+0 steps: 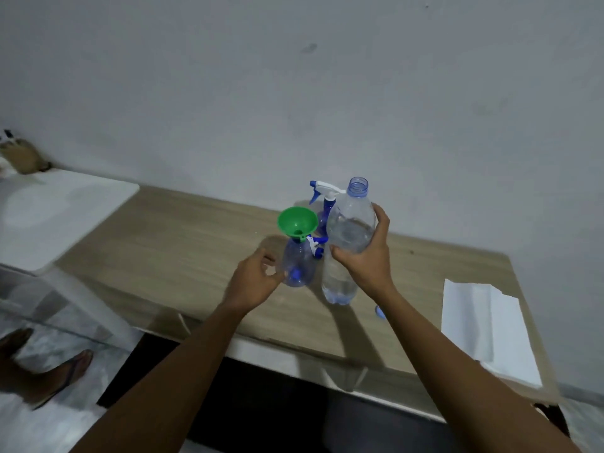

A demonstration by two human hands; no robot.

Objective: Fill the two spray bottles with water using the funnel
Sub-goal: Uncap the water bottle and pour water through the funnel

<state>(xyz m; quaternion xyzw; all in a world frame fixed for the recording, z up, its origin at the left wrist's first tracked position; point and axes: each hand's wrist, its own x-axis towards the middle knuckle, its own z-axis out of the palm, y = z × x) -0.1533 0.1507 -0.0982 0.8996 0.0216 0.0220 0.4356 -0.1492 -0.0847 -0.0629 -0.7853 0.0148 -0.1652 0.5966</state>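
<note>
You are at the pouring step for the first spray bottle [298, 264]. The green funnel [297, 223] sits in its open neck, and its trigger head [316, 246] lies on the surface [183, 243] just behind it. The bottle looks empty or nearly so, though the clear plastic makes that hard to judge.

Your right hand [366, 256] is wrapped around the middle of the open water bottle [349, 230], fingers curled behind and thumb in front, holding it upright above the surface with its uncapped mouth at the top. Your left hand [255, 282] is half open, fingers loosely curled, just touching or nearly touching the left side of the spray bottle; it does not clasp it yet.

Next, I judge, you should close that left hand on the spray bottle to steady it, then tip the water bottle's mouth leftward over the funnel and pour slowly, since a narrow spout can back up.

The second spray bottle [323, 210] stands behind with its head screwed on, partly hidden by the water bottle. A small blue cap [379, 311] lies near your right forearm.
</note>
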